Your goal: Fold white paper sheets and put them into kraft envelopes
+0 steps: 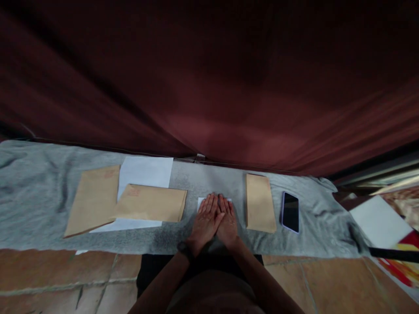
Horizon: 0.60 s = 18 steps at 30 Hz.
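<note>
My left hand (204, 221) and my right hand (228, 223) lie flat, side by side, with thumbs overlapping. Both press on a white piece of paper (200, 201), mostly hidden beneath them; only its far edge and corners show. Left of my hands, a brown envelope (153, 203) rests across white sheets (147, 170), and a larger brown envelope (94, 198) lies beyond it. To the right is a stack of brown envelopes (260, 205).
A grey cloth (209, 172) covers the long, narrow surface. On its right part lies a phone (290, 211) with a dark screen. A dark red curtain (209, 109) hangs along the far edge. Tiled floor (81, 279) shows in front, and a white sheet (381, 220) lies at far right.
</note>
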{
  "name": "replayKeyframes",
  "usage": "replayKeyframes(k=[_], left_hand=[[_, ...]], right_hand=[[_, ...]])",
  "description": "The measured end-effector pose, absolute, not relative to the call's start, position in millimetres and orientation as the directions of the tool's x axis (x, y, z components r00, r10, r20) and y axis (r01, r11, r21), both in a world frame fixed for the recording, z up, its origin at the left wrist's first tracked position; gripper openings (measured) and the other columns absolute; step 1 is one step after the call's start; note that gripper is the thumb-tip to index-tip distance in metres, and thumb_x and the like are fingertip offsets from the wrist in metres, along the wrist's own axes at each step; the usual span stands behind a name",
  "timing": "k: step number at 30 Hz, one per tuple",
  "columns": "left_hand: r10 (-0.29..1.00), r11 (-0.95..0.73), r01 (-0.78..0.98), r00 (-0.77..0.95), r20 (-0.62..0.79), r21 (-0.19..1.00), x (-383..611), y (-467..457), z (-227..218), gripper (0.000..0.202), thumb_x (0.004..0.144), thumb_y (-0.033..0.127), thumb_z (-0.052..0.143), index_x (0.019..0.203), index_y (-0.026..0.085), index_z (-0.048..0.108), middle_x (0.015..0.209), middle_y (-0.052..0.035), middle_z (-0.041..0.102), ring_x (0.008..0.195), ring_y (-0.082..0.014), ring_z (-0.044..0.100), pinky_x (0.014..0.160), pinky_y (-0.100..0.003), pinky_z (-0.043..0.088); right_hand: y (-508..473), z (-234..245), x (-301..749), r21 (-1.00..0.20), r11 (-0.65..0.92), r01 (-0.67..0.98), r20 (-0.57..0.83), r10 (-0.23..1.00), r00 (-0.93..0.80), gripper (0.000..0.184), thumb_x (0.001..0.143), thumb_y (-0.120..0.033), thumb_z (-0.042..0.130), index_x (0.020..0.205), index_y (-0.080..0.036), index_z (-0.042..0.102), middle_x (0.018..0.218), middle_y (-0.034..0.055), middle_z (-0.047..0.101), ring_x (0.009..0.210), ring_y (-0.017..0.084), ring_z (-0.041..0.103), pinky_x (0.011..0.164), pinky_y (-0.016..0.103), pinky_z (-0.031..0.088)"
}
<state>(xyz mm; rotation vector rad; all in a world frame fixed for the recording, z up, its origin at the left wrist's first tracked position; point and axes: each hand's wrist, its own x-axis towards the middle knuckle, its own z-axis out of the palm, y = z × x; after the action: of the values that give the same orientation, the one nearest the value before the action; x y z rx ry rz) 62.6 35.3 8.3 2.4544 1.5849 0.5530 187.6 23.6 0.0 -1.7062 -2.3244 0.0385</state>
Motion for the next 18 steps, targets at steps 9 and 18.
replayKeyframes(k=[9,18], left_hand=[[0.922,-0.372,0.892,0.323,0.213,0.257,42,27,0,0.073,0.106,0.051,0.035,0.159,0.0,0.036,0.166,-0.0235,0.037,0.157,-0.0321,0.031,0.129,-0.049,0.027],[0.925,-0.349,0.911,0.298,0.235,0.219,26,-2,1,0.071,0.104,0.039,0.039,0.165,0.007,0.023,0.165,-0.0204,0.04,0.155,-0.031,0.036,0.125,-0.051,0.034]], right_hand=[[17,-6,203,-0.19,0.112,0.975,0.231,0.971,-0.066,0.062,0.109,-0.034,0.04,0.162,-0.002,0.032,0.166,0.0222,0.035,0.157,0.03,0.032,0.126,0.05,0.029],[8,-12,216,-0.291,0.127,0.948,0.329,0.944,-0.025,0.065,0.11,-0.038,0.042,0.164,-0.005,0.029,0.165,0.0236,0.037,0.154,0.034,0.037,0.122,0.054,0.036]])
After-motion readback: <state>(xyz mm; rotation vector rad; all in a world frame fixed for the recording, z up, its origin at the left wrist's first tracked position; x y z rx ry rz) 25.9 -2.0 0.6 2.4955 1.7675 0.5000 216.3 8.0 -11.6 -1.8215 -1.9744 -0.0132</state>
